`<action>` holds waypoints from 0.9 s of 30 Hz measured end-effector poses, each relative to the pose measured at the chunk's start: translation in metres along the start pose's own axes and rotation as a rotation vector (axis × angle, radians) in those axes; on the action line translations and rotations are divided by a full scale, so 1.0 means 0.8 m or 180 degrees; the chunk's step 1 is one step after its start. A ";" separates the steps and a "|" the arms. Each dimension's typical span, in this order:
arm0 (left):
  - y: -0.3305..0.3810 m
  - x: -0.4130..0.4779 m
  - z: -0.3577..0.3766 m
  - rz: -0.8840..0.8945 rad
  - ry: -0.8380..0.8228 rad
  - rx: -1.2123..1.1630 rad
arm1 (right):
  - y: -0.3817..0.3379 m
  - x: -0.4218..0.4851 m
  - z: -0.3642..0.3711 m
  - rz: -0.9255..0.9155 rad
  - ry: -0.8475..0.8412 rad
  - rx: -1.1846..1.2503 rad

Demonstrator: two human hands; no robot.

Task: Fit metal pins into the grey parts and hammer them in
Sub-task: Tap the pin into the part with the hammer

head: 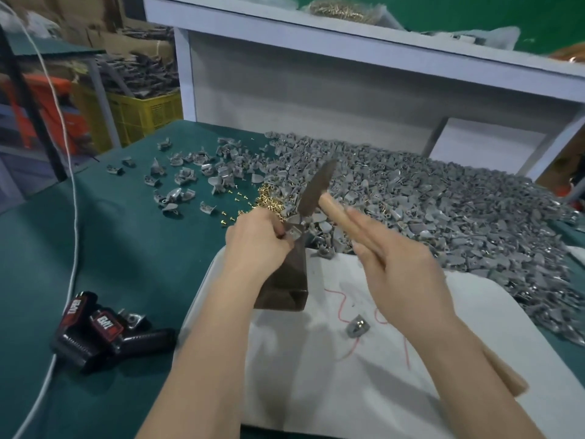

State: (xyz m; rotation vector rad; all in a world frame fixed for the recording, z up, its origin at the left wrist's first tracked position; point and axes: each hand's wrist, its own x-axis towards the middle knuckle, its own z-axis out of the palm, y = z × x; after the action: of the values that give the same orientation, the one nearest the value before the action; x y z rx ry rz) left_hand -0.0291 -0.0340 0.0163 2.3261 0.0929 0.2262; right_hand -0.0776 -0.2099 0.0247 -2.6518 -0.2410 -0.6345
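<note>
The grey part (pixel 293 233) sits atop a dark metal block (pixel 285 286), pinched by the left hand (pixel 256 239); which way it points is unclear. The right hand (pixel 399 267) grips the hammer (pixel 316 188) just above it, the head's long axis slanting up to the right. Brass pins (pixel 269 198) and a heap of grey parts (pixel 443 210) lie behind. The lettering on the red-labelled black packs (pixel 95 327) is unreadable.

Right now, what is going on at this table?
A person works at a green table. The left hand pinches a grey part on top of a dark block, and the right hand holds a hammer raised over it. A small pile of brass pins lies beside the left hand, and a large heap of grey parts behind.
</note>
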 end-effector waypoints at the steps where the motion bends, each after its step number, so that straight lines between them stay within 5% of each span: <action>1: 0.000 0.000 0.000 0.0013 -0.0004 0.0016 | 0.000 0.000 0.001 -0.0002 0.0201 0.0204; 4: 0.001 -0.001 0.001 0.0008 -0.0023 0.0063 | 0.001 0.011 0.006 0.0233 0.0383 0.0686; 12: -0.003 0.004 0.006 -0.0037 0.0116 0.0190 | 0.019 0.047 0.061 0.1272 -0.1169 0.0820; 16: -0.002 0.005 0.009 0.0091 0.0050 -0.0008 | 0.015 0.047 0.055 0.0854 -0.0840 0.0174; 18: -0.001 0.005 0.010 0.0168 0.0006 -0.0174 | 0.004 0.052 0.049 0.0471 -0.0490 0.0456; 21: 0.001 0.005 0.011 0.0311 -0.0068 -0.0386 | -0.016 0.064 0.047 0.0190 -0.0780 0.1175; 27: -0.001 0.008 0.014 0.0396 0.0146 -0.0689 | -0.018 0.078 0.062 0.0490 -0.0755 0.1664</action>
State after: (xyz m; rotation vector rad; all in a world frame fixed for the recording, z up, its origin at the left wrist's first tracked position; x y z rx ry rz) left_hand -0.0203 -0.0404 0.0092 2.1133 -0.0517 0.3353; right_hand -0.0068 -0.1713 0.0179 -2.2042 -0.2292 -0.1705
